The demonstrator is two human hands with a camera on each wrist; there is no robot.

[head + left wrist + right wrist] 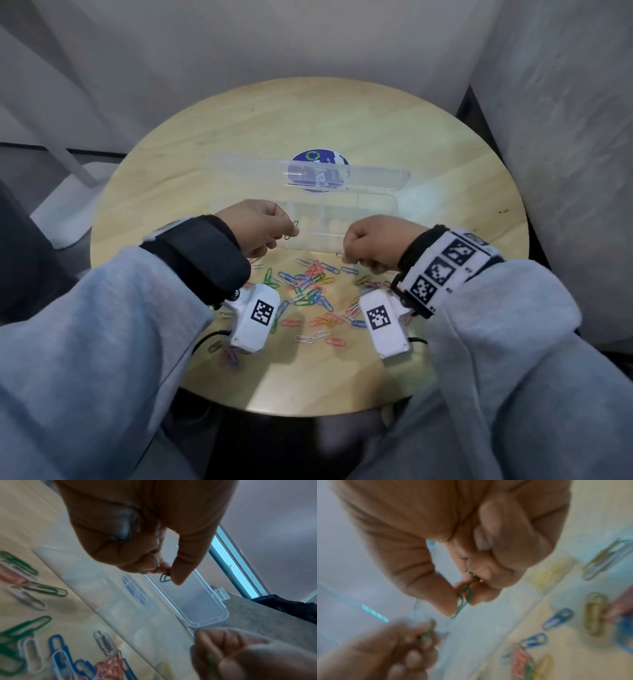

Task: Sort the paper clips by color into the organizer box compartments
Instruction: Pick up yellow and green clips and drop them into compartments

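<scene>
A clear organizer box stands at the table's middle, its lid open toward the far side. My left hand hovers over the box's near left part and pinches a green paper clip between thumb and forefinger; the left wrist view shows the green paper clip under the left hand. My right hand is curled at the box's near right corner. In the right wrist view the right hand pinches another green clip, with more green showing among the curled fingers. Mixed coloured clips lie scattered near me.
The round wooden table has a blue sticker under the lid. Its near edge lies close to my lap. Grey walls surround the table, and a white chair leg stands at the left.
</scene>
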